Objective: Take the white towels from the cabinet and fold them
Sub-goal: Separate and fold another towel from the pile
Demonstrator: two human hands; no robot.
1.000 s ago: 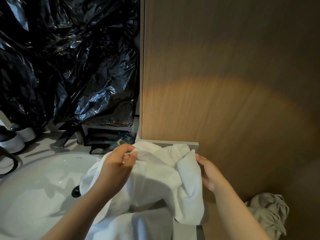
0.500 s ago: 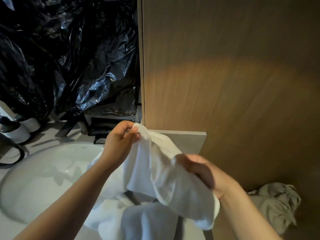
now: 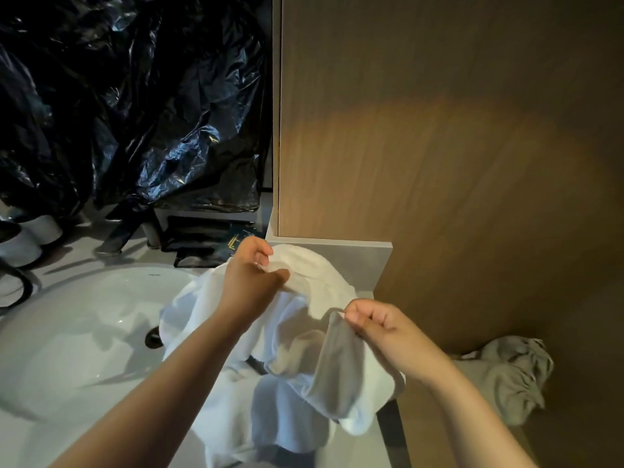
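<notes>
Since the frame half a second earlier, our right hand (image 3: 374,327) had come out from under the cloth that covered its fingers, and the white towel (image 3: 304,336) now ran in a short span between our two hands. Our left hand (image 3: 251,275) pinched the towel's upper edge between thumb and curled fingers, just in front of a grey ledge (image 3: 368,261). Our right hand, lower and to the right, had its fingers curled and pinched another part of the edge. The rest of the towel hung from both hands and bunched on the worktop (image 3: 361,450), its left part spilling over the rim of the white sink (image 3: 67,332). Behind the sink hung a crumpled black plastic sheet (image 3: 135,113). A wooden panel (image 3: 439,130) rose to the right, with a grey cloth (image 3: 513,369) lying low beside it.
</notes>
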